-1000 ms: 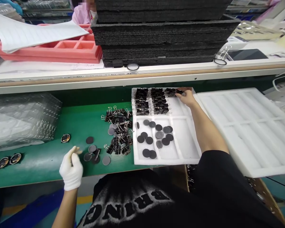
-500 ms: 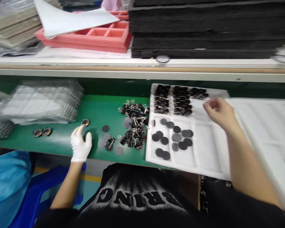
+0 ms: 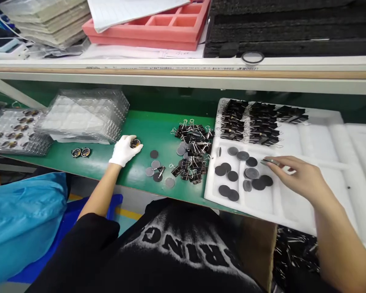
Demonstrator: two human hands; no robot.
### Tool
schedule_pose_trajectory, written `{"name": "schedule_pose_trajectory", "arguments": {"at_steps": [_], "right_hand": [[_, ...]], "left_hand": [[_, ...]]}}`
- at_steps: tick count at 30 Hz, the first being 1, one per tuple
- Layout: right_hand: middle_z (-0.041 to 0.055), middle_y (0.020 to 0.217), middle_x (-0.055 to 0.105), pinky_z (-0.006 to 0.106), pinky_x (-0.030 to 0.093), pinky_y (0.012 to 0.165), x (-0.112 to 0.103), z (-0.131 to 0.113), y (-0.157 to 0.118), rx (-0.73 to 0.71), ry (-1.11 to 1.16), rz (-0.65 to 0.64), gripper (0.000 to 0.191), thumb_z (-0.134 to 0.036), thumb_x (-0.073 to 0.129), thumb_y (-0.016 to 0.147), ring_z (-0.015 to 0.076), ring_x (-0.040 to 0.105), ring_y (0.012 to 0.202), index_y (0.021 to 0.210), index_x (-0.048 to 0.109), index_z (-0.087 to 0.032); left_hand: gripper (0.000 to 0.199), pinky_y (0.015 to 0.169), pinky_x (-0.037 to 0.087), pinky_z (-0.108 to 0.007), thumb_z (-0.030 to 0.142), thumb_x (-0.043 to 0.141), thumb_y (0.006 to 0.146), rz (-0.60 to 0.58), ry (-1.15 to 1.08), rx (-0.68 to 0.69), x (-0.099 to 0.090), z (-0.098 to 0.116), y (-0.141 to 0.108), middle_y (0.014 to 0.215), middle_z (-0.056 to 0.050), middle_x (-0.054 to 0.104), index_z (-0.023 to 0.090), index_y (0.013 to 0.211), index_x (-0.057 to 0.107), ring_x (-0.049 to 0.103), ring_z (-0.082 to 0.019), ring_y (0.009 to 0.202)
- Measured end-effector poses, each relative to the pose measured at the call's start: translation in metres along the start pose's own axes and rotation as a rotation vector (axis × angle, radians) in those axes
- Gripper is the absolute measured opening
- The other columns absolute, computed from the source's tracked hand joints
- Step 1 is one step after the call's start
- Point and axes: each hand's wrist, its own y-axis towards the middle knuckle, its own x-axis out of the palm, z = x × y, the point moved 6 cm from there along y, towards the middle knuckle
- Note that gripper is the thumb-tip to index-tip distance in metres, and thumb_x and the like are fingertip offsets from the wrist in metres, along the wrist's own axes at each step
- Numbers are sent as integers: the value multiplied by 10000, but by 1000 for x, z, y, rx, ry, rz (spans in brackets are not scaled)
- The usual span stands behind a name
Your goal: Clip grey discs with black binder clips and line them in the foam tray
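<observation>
My left hand [image 3: 124,151], in a white glove, has its thumb and fingers closed around a small round black-rimmed piece [image 3: 135,143] with an amber inside. Two similar ring-shaped pieces [image 3: 81,152] lie side by side to its left. Bare, my right hand [image 3: 299,175] pinches a thin disc [image 3: 270,161], seen nearly edge-on, above the white foam tray [image 3: 295,203]. Beneath and left of its fingertips lie several dark grey discs [image 3: 251,173]. Rows of black binder clips [image 3: 262,122] fill the tray's far compartments.
A loose heap of binder clips [image 3: 192,150] lies mid-bench, with a few grey discs [image 3: 155,164] nearby. Stacked clear plastic trays [image 3: 88,116] stand at the left. The shelf edge [image 3: 171,79] runs across the back, bearing a pink foam tray [image 3: 146,38] and a black foam stack [image 3: 293,30].
The view has shifted left. My right hand has come down from near the clip rows to the discs, a thin disc in its fingers. My left fingers have closed around the round piece.
</observation>
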Motion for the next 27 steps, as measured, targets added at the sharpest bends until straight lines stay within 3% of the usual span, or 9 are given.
{"name": "schedule_pose_trajectory", "arguments": {"at_steps": [3,6,8,11,16,19,21,27], "right_hand": [[139,1106,828,516,597,896,1,-17,-3,66,8,81,294,-547,658,860,320,753,869,923,811,-304],[130,1034,832,522,598,902,8,-29,1,69,8,134,323,-491,657,835,299,744,790,965,837,-256],[107,936,828,525,612,884,10,-31,5,95,57,173,316,-467,686,806,306,756,780,963,845,-243],[85,853,821,487,639,781,11,-40,4,143,320,187,336,-521,765,807,316,780,798,967,831,-232],[58,844,821,447,674,703,26,-98,-23,59,745,45,371,-572,873,810,263,782,741,1013,803,-269],[53,1047,841,580,691,942,36,-138,-47,-116,718,100,217,-499,847,882,317,812,1003,1060,846,-374],[32,1227,820,655,613,1125,42,-157,-58,-242,622,165,189,-436,823,910,354,772,1195,1096,859,-440],[-36,1480,705,622,534,1257,63,-177,-66,-452,528,9,353,-356,709,978,336,691,1378,1299,803,-470]], "left_hand": [[838,1012,594,-424,492,742,861,212,-138,82,-7,22,-2,1271,-171,721,85,1557,517,720,-280,1120],[987,894,639,-395,536,756,851,352,-341,223,-18,66,-16,1207,-120,743,113,1653,365,740,-225,985],[1030,872,653,-392,562,781,842,356,-442,367,-25,106,-30,1182,-97,750,155,1675,334,743,-219,974],[1039,856,661,-371,559,803,855,284,-539,579,-32,168,-52,1159,-78,752,189,1692,311,749,-213,980],[995,877,656,-328,487,776,932,190,-657,825,-27,238,-76,1158,-75,759,207,1713,226,750,-185,967],[979,880,654,-318,475,743,975,143,-708,872,-20,256,-82,1163,-75,759,212,1723,169,749,-170,947],[1005,875,655,-315,496,739,981,111,-711,856,-17,261,-84,1169,-76,757,211,1728,131,753,-167,943],[993,909,665,-341,521,746,979,33,-744,793,-14,255,-87,1204,-86,753,223,1725,161,767,-190,1001]]}}
